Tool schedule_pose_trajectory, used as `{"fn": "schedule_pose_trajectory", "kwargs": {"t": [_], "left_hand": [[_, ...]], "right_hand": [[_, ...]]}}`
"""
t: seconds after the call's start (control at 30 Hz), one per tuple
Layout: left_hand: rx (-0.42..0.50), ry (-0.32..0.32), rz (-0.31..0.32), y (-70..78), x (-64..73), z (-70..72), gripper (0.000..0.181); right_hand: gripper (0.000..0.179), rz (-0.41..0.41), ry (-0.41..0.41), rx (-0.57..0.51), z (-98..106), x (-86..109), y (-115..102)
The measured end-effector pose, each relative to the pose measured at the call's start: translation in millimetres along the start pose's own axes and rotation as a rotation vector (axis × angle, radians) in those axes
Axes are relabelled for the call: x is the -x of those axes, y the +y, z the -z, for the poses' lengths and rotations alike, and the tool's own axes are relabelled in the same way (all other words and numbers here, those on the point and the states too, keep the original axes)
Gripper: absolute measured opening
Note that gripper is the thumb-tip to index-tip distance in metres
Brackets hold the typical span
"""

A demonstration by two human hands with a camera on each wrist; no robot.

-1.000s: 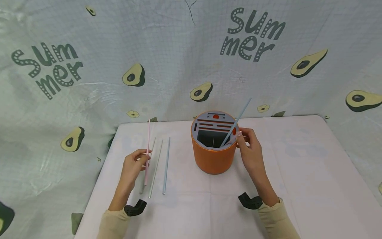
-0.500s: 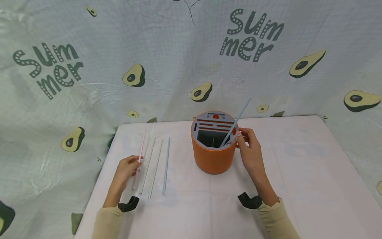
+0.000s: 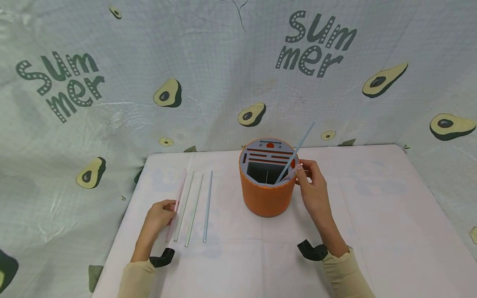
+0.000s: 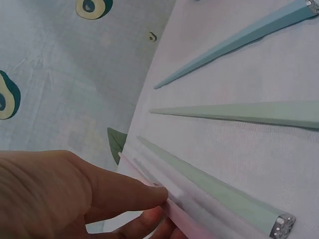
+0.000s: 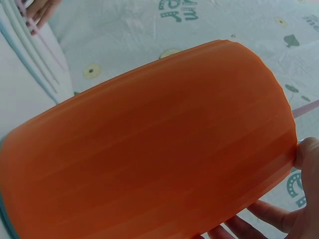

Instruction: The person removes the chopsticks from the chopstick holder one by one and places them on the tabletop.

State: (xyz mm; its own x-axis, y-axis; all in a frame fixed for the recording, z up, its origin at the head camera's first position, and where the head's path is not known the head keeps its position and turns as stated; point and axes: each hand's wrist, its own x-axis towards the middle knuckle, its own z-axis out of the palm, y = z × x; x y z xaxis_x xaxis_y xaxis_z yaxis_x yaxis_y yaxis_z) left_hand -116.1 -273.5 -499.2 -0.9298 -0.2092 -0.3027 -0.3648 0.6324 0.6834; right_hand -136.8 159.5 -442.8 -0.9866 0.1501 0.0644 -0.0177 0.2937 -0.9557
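Observation:
My left hand (image 3: 158, 217) pinches a pink chopstick (image 3: 181, 186) between thumb and fingers, low at the table's left side. Beside that chopstick lie two pale green chopsticks (image 3: 194, 210) and a blue chopstick (image 3: 208, 207), roughly parallel, silver-capped ends toward me. In the left wrist view the pink chopstick (image 4: 184, 220) is close alongside a green chopstick (image 4: 214, 186). My right hand (image 3: 314, 192) grips the right rim of an orange utensil holder (image 3: 268, 200) with a grey slotted top. A blue chopstick (image 3: 305, 134) leans out of its large opening, and a pink one (image 3: 292, 173) shows beside my thumb.
A white cloth covers the table (image 3: 238, 265). Behind it hangs a pale curtain (image 3: 208, 62) printed with avocados and lettering. Black wrist mounts (image 3: 162, 258) sit at both sleeves.
My left hand has moved left and down with the pink chopstick, from above the green ones to their left. The right hand and the holder have stayed put.

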Motion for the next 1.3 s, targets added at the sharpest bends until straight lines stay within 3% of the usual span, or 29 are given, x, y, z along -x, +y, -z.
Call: {"fn": "schedule_pose_trajectory", "kwargs": {"t": [0.43,1.03,1.3], "left_hand": [[-0.060,-0.003,-0.083,-4.2,-2.7,1.0,0.042],[-0.099,0.050,-0.074,-4.0,-1.7,-5.0,0.037],[-0.176,0.068,-0.079,-0.6,-0.3,-5.4,0.038]], "right_hand": [[0.049,0.006,0.001,-0.014,0.3,0.0,-1.6],[0.047,0.003,0.003,-0.019,0.3,0.8,-1.5],[0.048,-0.006,-0.003,-0.025,-0.2,1.0,-1.3]]}}
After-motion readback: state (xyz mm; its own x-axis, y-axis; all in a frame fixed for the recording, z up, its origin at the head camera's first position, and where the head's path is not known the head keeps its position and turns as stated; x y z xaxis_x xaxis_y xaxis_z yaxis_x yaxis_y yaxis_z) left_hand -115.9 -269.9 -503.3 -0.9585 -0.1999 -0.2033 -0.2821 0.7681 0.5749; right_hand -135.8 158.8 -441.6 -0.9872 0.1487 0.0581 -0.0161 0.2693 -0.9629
